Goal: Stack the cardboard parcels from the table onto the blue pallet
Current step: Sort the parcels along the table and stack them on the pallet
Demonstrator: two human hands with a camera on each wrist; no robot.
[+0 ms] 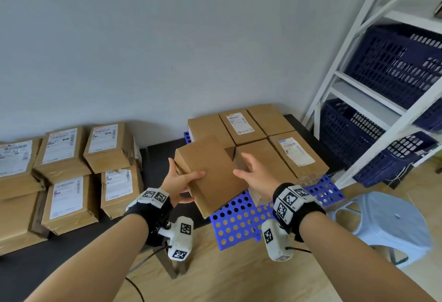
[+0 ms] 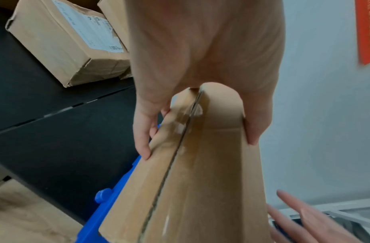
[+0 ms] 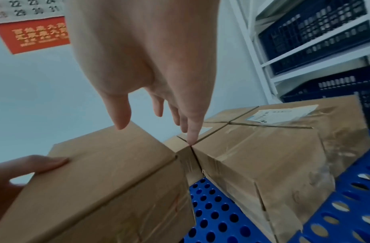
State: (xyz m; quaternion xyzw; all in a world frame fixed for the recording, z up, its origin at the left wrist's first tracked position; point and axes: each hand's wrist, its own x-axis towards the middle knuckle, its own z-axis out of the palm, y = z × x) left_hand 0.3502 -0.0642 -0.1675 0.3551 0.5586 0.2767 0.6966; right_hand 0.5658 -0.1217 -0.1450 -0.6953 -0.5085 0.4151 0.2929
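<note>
Left hand (image 1: 179, 183) grips a plain parcel (image 1: 211, 173) over the blue pallet (image 1: 241, 220); right hand (image 1: 254, 174) hovers beside, fingers spread, empty.

A small storeroom or mailroom: labelled cardboard parcels (image 1: 63, 148) heaped on a desk (image 1: 167, 158), blue pallet (image 1: 239, 220), white shelving (image 1: 354, 100) with crates (image 1: 392, 67).

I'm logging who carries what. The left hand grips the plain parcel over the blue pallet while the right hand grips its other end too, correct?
Not quite. The left hand does grip the plain parcel over the blue pallet, but the right hand is open, fingers spread above it, gripping nothing. The right wrist view shows this.
</note>
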